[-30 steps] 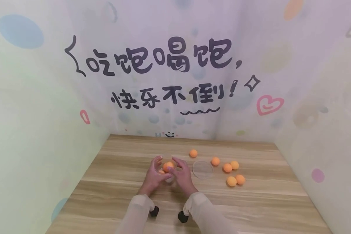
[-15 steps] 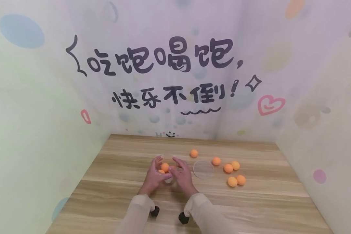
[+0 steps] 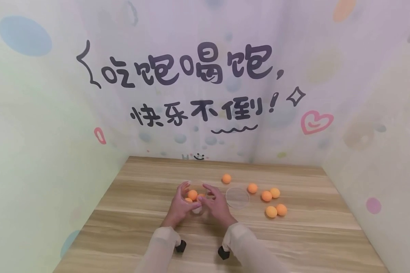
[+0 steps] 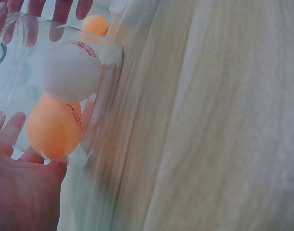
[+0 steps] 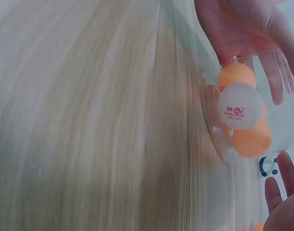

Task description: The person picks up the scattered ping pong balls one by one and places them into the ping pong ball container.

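A clear plastic jar (image 4: 113, 50) stands upright on the wooden table between my hands, with a white ping-pong ball (image 5: 240, 106) and several orange ping-pong balls (image 3: 193, 195) inside. My left hand (image 3: 181, 204) curls round the jar's left side, thumb toward me. On the other side is my right hand (image 3: 218, 204); its fingers (image 5: 288, 173) are spread and stand slightly apart from the jar wall in the right wrist view. Just right of that hand a clear round lid (image 3: 237, 198) lies flat. The jar's lower part is partly hidden by the hands.
Several loose orange balls lie to the right, among them one ball (image 3: 227, 178) behind the lid and another ball (image 3: 271, 212) farther right. The wooden table (image 3: 130, 227) meets a printed curtain (image 3: 205, 144) at the back.
An orange ball at the jar's top has dropped down among the others inside. My right hand has shifted slightly right, away from the jar. The left hand has stayed in place.
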A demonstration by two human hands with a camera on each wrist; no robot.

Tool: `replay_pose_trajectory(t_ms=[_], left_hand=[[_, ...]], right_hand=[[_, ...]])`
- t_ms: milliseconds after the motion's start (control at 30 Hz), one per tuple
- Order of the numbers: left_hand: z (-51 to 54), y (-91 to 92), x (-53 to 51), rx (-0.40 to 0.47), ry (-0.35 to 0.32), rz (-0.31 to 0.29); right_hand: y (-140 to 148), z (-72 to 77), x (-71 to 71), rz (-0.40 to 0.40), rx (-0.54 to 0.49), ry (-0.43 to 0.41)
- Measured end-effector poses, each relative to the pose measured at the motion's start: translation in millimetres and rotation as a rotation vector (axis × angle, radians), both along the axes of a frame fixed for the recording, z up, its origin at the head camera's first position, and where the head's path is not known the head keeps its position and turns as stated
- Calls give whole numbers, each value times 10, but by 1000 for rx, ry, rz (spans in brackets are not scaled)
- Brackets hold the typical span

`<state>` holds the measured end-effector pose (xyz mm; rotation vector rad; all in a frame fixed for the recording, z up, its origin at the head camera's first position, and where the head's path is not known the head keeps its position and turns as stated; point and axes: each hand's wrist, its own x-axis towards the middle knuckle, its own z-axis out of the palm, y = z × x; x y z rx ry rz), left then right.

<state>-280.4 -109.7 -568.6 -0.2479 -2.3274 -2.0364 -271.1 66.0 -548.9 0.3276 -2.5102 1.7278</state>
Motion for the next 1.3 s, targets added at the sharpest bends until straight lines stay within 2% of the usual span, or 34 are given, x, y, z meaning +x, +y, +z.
replay_pose_trajectory(t_ms=[167,300,600,800,900,1000,1200,1300], left_hand=[[-19,-2,-23,12,1,-11],[17,3,-5,-3,-17,-3],[21,6,3,-11,-20,20],[28,12,5,-12,-33,22],[16,5,5,-13,-27,19],[11,-5,4,-24,-28,16],[-1,-9,12,-30,-37,11],[-14,-2,6,-25,-23,8]], right_hand=[[38,-20,-20,13,14,-13],[71,-52,-39,25,-4,-11],[79,-97,-36,-4,19,101],[82,-87,-3,-35,5,73],[112,-127,-7,-46,24,66],[170,-179,-31,-78,81,104],[296,-189,-96,-131,232,250],[354,-182,-142,-146,306,271]])
